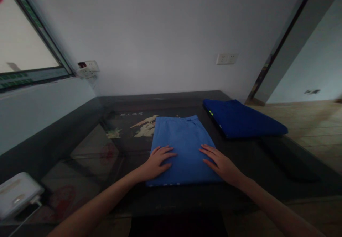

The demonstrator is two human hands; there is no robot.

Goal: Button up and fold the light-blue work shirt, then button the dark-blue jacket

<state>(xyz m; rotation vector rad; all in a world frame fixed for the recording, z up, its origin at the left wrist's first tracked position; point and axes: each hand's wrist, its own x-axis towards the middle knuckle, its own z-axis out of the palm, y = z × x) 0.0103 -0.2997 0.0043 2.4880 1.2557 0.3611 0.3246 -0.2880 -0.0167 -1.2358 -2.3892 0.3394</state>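
A light blue folded garment (184, 137), which looks like trousers with a waistband at its far end, lies flat on the dark glossy table (128, 196). My left hand (159, 162) rests on its left side, fingers spread and pointing inward. On the right edge lies my right hand (217, 162), its fingers also stretched out over the cloth. Neither hand grips anything. To the right, apart from my hands, sits a darker blue folded cloth item (242, 119) with small yellow-green marks along its left edge.
A white device (20, 194) with a cable plugged in stands at the table's near left. Wall sockets (227, 58) are on the wall behind the table, and more sockets (89, 68) are by the window (29, 34). Tiled floor (315, 123) shows at the right.
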